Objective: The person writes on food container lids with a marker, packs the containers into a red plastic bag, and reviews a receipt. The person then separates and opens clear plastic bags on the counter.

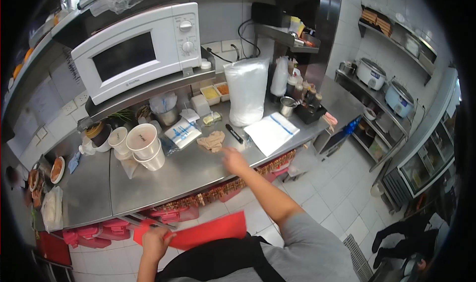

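Black cloth apron [213, 261] nearest; just beyond it, your left hand [156, 241] pinches the flat red sheet [213, 230], likely light, pliable, best gripped near an end; right hand [235, 161], grip untellable, by crumpled tan cloth [212, 141].
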### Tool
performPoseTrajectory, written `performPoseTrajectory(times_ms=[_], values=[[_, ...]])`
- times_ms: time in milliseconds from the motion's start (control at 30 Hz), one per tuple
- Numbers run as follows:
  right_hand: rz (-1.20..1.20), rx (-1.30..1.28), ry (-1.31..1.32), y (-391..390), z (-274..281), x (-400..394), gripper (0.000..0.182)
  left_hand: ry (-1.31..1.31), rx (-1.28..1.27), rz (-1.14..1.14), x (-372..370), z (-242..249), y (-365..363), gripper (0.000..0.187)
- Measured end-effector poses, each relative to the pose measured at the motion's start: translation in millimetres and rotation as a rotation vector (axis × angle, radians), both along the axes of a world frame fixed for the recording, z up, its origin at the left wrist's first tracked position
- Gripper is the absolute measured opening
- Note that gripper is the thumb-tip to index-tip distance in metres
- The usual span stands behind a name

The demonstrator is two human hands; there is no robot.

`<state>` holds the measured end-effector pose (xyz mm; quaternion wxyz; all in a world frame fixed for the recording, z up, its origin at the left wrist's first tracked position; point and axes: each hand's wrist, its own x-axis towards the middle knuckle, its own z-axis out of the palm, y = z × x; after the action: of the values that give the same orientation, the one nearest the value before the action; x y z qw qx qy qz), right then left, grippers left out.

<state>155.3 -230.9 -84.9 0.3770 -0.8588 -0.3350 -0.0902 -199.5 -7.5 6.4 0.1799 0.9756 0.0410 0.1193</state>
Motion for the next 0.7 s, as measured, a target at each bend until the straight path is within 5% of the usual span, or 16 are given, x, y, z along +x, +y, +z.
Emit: performPoseTrajectory(times_ms=[133, 200, 433, 567, 633, 700], values=[[-0.082, -0.347, -0.156, 75, 10, 33, 0.048, 0.054, 0.105, -0.068, -11, -2, -22, 0.023], [-0.042, -0.336, -0.129, 91, -36, 64, 0.043, 0.063, 0.065, -0.082, -14, -2, -34, 0.023], [-0.060, -0.376, -0.107, 65, -42, 120, 0.022, 0.397, -0.635, 0.080, -17, 29, -62, 0.023], [-0.066, -0.371, -0.079, 45, 60, 56, 0.048, 0.257, -0.066, -0.006, -1, 28, -50, 0.026], [0.456, -0.020, 0.030, 45, 61, 20, 0.068, 0.208, 0.178, 0.020, 27, 52, -61, 0.026], [0.951, 0.017, 0.216, 32, 96, -55, 0.079, -0.083, 0.184, -0.080, 55, 58, -67, 0.028]])
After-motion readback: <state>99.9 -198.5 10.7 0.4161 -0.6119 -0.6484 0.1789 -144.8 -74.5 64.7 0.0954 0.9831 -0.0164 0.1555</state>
